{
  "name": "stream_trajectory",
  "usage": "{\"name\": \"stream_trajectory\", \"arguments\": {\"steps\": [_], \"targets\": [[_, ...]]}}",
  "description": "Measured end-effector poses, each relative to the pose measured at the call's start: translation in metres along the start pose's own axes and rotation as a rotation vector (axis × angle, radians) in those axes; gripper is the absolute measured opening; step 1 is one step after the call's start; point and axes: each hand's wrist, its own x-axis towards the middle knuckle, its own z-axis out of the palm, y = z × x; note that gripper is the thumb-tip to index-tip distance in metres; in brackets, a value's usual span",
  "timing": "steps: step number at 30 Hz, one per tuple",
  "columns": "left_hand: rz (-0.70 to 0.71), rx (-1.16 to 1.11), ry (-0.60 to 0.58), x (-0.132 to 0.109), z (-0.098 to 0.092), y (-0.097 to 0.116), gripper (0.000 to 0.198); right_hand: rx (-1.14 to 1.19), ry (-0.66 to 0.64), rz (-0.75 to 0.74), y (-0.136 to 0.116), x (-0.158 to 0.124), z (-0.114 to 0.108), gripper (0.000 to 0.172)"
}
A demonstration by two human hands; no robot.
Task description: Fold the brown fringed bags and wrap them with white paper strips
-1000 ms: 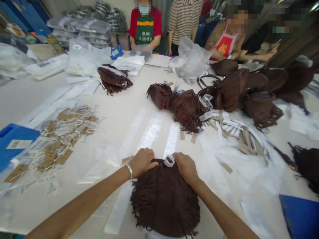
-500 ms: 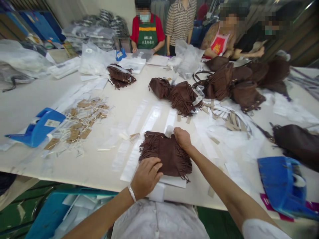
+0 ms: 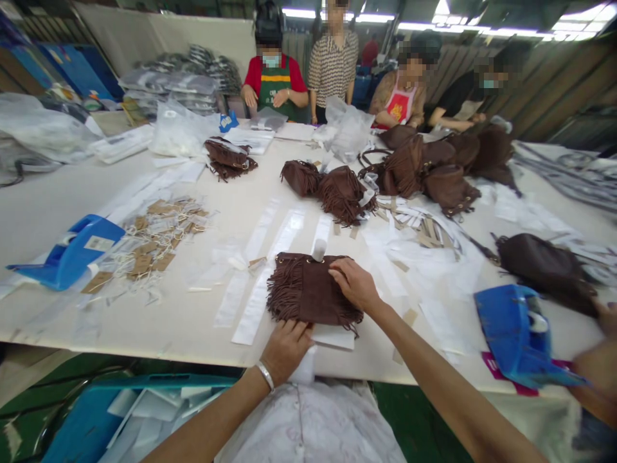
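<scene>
A brown fringed bag [image 3: 303,289] lies flat near the table's front edge, with a small white tube [image 3: 319,251] at its top rim. My left hand [image 3: 286,346] is at the bag's near edge, fingers curled onto the fringe and the white sheet [image 3: 332,337] under it. Resting on the bag's right upper part is my right hand [image 3: 354,283], its fingers spread loosely over the suede and holding nothing.
Blue tape dispensers stand left [image 3: 72,251] and right [image 3: 511,328]. A heap of card tags [image 3: 154,238], white paper strips [image 3: 260,238] and more brown bags [image 3: 342,193] cover the table. Several people work at the far side. A blue crate [image 3: 96,411] sits below the edge.
My left hand came from the bag's top rim to its near edge. My right hand slid from the rim onto the bag's face. The view pulled back from the table.
</scene>
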Motion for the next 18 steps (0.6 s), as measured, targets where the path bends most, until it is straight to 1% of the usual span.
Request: {"name": "stream_trajectory", "arguments": {"steps": [3,5,8,12,13,16,17,18], "targets": [[-0.02,0.008,0.019,0.001,0.001,0.002,0.034,0.26,-0.078,-0.037,-0.006,-0.045,-0.014,0.029],[-0.038,0.021,0.023,0.001,0.002,0.002,0.033,0.305,-0.112,-0.008,-0.003,-0.069,-0.014,0.029],[-0.058,0.043,0.032,0.0,0.004,0.003,0.031,0.292,-0.101,-0.003,0.005,-0.093,-0.006,0.03],[-0.085,0.077,0.052,0.0,0.005,0.004,0.029,0.236,-0.084,-0.061,0.006,-0.108,-0.002,0.035],[-0.1,0.084,0.059,0.001,0.004,0.004,0.029,0.22,-0.096,-0.082,0.004,-0.109,-0.003,0.04],[-0.144,0.085,0.086,0.003,0.003,0.002,0.028,0.129,-0.14,-0.141,-0.007,-0.108,-0.007,0.065],[-0.153,0.075,0.093,0.003,0.003,0.001,0.028,0.078,-0.148,-0.147,-0.011,-0.106,-0.007,0.069],[-0.16,0.061,0.094,0.004,0.003,0.0,0.028,0.019,-0.149,-0.143,-0.014,-0.104,-0.006,0.069]]}}
